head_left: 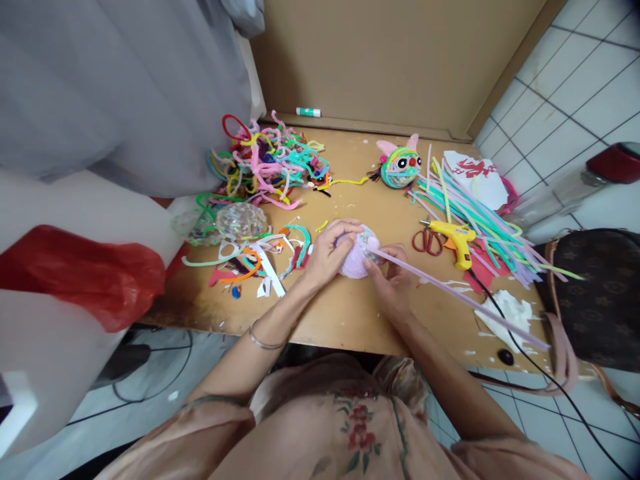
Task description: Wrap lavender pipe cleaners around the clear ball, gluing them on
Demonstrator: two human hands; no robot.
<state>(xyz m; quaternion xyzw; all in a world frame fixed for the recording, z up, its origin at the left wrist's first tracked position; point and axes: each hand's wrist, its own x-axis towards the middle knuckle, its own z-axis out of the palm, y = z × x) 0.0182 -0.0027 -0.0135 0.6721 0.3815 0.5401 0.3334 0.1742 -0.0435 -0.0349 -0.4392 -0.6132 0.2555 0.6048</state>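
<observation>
Between my hands, over the front middle of the table, is a round ball [353,263] largely wrapped in lilac pipe cleaner, with a clear patch showing at its upper right. My left hand [334,248] is closed around the ball's left side. At the ball's right edge, the fingers of my right hand [393,280] are pinched together by the base of a long lilac pipe cleaner [465,303]. That strand runs straight out to the lower right past my wrist. My right fingertips are partly hidden behind it.
A tangled heap of pipe cleaners [270,160] lies back left, near a clear faceted ball [241,220]. A decorated ball with pink ears [400,167] stands at the back. Rightward are red-handled scissors [427,243], a yellow glue gun [454,241] with a black cord, straight pipe cleaners [480,213] and a brown bag [595,293].
</observation>
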